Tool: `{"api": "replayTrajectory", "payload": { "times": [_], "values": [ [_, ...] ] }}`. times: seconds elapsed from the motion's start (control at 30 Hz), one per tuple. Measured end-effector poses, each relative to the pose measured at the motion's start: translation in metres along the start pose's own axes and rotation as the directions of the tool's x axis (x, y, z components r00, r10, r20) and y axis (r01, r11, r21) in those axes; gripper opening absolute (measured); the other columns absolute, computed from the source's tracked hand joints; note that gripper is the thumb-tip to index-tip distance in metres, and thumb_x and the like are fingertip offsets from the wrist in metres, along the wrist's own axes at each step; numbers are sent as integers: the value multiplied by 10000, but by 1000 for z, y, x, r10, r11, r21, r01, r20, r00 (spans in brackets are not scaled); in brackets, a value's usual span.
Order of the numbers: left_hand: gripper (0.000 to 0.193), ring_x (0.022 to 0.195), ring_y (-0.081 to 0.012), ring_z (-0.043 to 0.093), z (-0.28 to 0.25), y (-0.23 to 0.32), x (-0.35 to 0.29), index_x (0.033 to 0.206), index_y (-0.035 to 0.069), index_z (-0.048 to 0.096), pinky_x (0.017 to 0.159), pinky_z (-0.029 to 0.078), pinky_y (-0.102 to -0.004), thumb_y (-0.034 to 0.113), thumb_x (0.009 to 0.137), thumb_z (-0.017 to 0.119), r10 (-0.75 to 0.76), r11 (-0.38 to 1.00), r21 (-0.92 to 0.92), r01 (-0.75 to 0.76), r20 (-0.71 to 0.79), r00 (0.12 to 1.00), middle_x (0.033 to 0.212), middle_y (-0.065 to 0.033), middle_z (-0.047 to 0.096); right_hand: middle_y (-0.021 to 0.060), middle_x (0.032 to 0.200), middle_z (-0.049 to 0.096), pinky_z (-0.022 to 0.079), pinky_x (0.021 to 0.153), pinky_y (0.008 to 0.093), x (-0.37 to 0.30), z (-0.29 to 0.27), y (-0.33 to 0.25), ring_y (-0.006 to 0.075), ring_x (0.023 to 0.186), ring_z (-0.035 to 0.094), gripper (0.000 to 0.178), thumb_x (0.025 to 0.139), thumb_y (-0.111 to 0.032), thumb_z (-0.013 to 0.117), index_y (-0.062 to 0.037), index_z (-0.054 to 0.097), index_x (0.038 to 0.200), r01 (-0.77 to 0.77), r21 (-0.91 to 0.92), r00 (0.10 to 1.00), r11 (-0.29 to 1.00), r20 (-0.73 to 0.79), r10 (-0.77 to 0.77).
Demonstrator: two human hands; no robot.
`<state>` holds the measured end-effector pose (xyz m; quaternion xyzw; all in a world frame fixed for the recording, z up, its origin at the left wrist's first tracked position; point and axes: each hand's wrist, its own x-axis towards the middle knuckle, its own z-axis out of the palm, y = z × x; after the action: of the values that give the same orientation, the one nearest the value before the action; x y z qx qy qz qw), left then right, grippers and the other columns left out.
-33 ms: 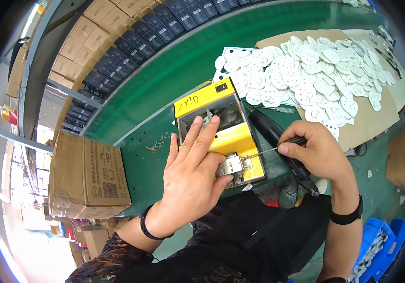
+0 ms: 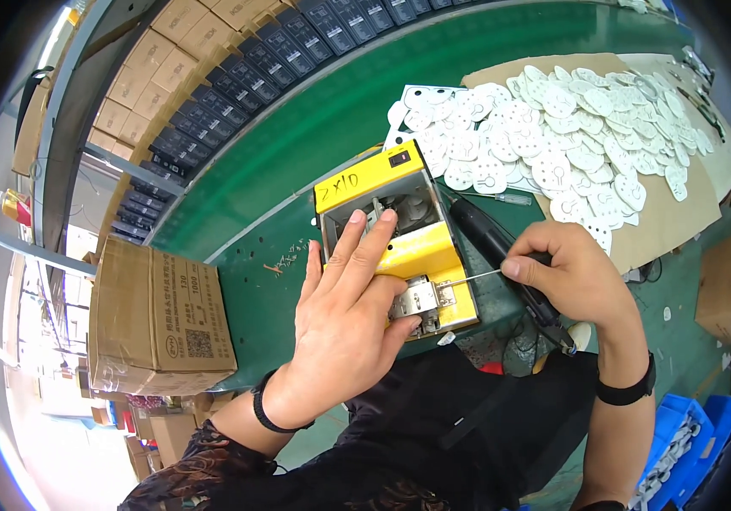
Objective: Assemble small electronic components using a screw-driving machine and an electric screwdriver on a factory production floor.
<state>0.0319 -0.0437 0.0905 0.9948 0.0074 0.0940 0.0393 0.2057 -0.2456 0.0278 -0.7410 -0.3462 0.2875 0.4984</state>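
Green worktable (image 2: 260,300), grey metal shelving (image 2: 57,95)

Under the left hand (image 2: 344,319), a machine casing (image 2: 425,247) has smooth, glossy yellow paint. Beside that thumb, a hinged plate (image 2: 417,298) is shiny bare metal; the thin rod (image 2: 476,276) in the right hand (image 2: 574,264) is bright, smooth metal. Just behind the right hand, a power tool (image 2: 480,230) looks like smooth black plastic. Beyond it, smooth white cutouts (image 2: 561,128) lie on matt brown cardboard (image 2: 680,213). Left of the left hand, a cardboard box (image 2: 123,315) bears glossy tape. Between the forearms, black clothing (image 2: 501,417) is matt cloth.
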Motion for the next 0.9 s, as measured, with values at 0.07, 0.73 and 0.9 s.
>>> {"api": "replayTrajectory", "payload": {
  "times": [0.07, 0.73, 0.9],
  "values": [
    [288, 1426, -394, 328, 0, 1, 0, 874, 50, 645, 1065, 316, -652, 150, 665, 816, -2, 1000, -1, 2, 0, 1000, 1520, -162, 385, 42, 743, 592, 432, 585, 274, 1, -1, -1, 115, 638, 508, 249, 887, -201, 703, 12, 640, 999, -49, -106, 999, 993, 8, 50],
    [366, 1419, -394, 335, -8, -19, -11, 970, 69, 635, 1065, 351, -626, 174, 676, 825, 20, 996, -82, -24, -50, 999, 1543, -169, 341, 19, 772, 665, 459, 674, 252, 12, 0, -2, 74, 729, 556, 135, 847, -107, 714, 21, 701, 886, -41, 43, 999, 998, 8, 41],
    [531, 1366, -445, 392, -23, -69, -27, 1138, 41, 619, 1081, 394, -531, 164, 672, 843, 137, 882, -394, -258, -310, 941, 1487, -243, 391, -22, 765, 541, 389, 644, 224, -5, -24, 16, 76, 702, 478, 216, 927, -175, 642, 16, 630, 1026, -7, 37, 984, 999, -178, 13]
  ]
}}
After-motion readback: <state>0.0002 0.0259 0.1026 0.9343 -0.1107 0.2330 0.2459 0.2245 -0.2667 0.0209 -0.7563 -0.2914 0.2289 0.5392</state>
